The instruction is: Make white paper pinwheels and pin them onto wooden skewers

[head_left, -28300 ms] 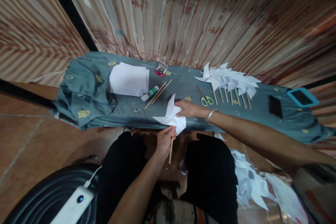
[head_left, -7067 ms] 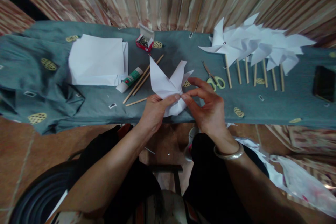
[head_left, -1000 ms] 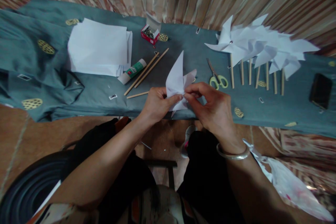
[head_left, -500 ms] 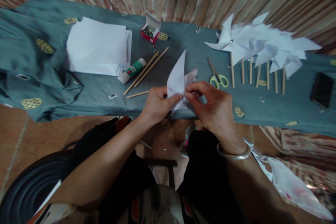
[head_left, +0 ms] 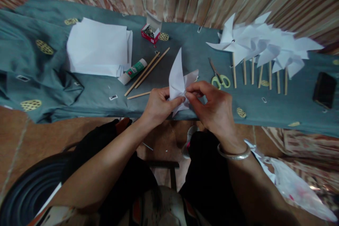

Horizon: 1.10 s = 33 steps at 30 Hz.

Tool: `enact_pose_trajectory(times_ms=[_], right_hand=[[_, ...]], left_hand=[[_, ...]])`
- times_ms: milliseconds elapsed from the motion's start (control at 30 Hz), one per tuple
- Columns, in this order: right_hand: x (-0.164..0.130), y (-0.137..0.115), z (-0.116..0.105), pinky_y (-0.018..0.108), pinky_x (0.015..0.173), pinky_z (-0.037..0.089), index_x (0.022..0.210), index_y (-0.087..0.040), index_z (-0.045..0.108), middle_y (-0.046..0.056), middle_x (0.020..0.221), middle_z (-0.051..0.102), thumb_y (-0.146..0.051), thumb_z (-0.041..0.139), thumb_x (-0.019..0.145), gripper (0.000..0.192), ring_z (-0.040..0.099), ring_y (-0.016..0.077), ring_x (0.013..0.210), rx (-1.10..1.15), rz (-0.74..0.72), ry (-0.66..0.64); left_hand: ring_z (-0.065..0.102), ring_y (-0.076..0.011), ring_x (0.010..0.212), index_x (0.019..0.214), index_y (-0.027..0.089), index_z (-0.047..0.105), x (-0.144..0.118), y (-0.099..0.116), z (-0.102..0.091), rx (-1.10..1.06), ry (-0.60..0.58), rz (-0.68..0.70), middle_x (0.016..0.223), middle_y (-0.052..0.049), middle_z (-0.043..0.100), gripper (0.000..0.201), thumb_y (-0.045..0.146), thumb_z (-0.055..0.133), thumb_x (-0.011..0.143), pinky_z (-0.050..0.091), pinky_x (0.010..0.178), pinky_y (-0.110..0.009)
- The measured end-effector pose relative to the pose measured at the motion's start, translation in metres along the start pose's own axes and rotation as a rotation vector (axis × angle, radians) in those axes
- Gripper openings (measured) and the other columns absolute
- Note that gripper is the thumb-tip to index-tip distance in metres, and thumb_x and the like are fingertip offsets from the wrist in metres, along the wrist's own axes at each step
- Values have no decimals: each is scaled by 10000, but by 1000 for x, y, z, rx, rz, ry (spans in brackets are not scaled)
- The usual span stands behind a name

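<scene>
Both hands pinch a half-folded white paper pinwheel (head_left: 178, 77) at its middle, just above the near edge of the cloth-covered table (head_left: 100, 93). My left hand (head_left: 159, 104) grips it from the left, my right hand (head_left: 215, 107), with a silver bangle on the wrist, from the right. One paper point sticks up toward the far side. Three loose wooden sticks (head_left: 147, 72) lie just left of the hands.
A stack of white paper (head_left: 97, 47), a glue stick (head_left: 132, 71) and a red box of pins (head_left: 149, 33) sit to the left. Green-handled scissors (head_left: 218, 77), several finished pinwheels on sticks (head_left: 261, 47) and a black phone (head_left: 324, 90) lie right. Paper scraps (head_left: 296, 187) litter the floor.
Over the last second the hands stay together at the pinwheel's middle; the upright paper point has tilted slightly. Earlier the paper was spread wider between the hands.
</scene>
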State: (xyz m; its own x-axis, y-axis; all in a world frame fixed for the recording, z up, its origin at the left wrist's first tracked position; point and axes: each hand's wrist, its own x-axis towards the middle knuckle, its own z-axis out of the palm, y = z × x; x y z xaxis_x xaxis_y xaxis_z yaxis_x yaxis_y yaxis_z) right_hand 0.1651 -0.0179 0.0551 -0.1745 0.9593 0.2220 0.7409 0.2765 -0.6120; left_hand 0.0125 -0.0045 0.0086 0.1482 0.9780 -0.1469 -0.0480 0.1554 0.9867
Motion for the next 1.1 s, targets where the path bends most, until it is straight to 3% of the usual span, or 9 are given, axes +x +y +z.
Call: enact_pose_trajectory(times_ms=[400, 567, 700, 800, 933, 1100], right_hand=[[-1, 0, 3, 322, 750, 524, 861, -218, 674, 13, 819, 712, -181, 596, 855, 87, 652, 174, 762, 14, -46, 37], [0, 3, -6, 333, 779, 530, 973, -235, 693, 24, 886, 734, -241, 571, 900, 142, 666, 173, 784, 26, -2, 199], [4, 28, -21, 333, 749, 529, 980, -221, 703, 37, 883, 748, -269, 558, 905, 170, 674, 177, 751, -47, 61, 286], [4, 53, -24, 346, 748, 535, 957, -185, 721, 78, 931, 766, -232, 566, 875, 181, 702, 208, 782, -159, 76, 192], [1, 70, -10, 356, 795, 543, 953, -170, 736, 101, 960, 774, -157, 544, 864, 213, 725, 231, 841, -234, 84, -18], [3, 72, 14, 349, 841, 544, 945, -184, 740, 91, 987, 771, -152, 569, 875, 188, 721, 239, 922, -83, 79, -73]], left_hand=[[608, -139, 577, 665, 158, 746, 1, 0, 3, -65, 80, -99, 619, 9, 703, 94, 247, 761, 638, 469, 552, -231], [649, -154, 651, 732, 150, 759, 5, 3, -2, -155, 153, -119, 726, -22, 752, 206, 304, 809, 605, 514, 628, -252], [696, -193, 797, 796, 149, 756, 13, 12, -17, -230, 266, -46, 846, -50, 776, 274, 321, 825, 593, 546, 753, -293], [707, -191, 825, 788, 169, 738, 18, 24, -26, -298, 319, -18, 812, -31, 768, 252, 299, 830, 592, 549, 766, -285], [710, -183, 764, 792, 185, 724, 17, 35, -27, -479, 272, -83, 744, 6, 752, 278, 211, 849, 545, 565, 729, -271], [667, -128, 602, 722, 166, 703, 15, 33, -21, -614, 178, -224, 666, 30, 726, 245, 189, 860, 535, 558, 656, -229]])
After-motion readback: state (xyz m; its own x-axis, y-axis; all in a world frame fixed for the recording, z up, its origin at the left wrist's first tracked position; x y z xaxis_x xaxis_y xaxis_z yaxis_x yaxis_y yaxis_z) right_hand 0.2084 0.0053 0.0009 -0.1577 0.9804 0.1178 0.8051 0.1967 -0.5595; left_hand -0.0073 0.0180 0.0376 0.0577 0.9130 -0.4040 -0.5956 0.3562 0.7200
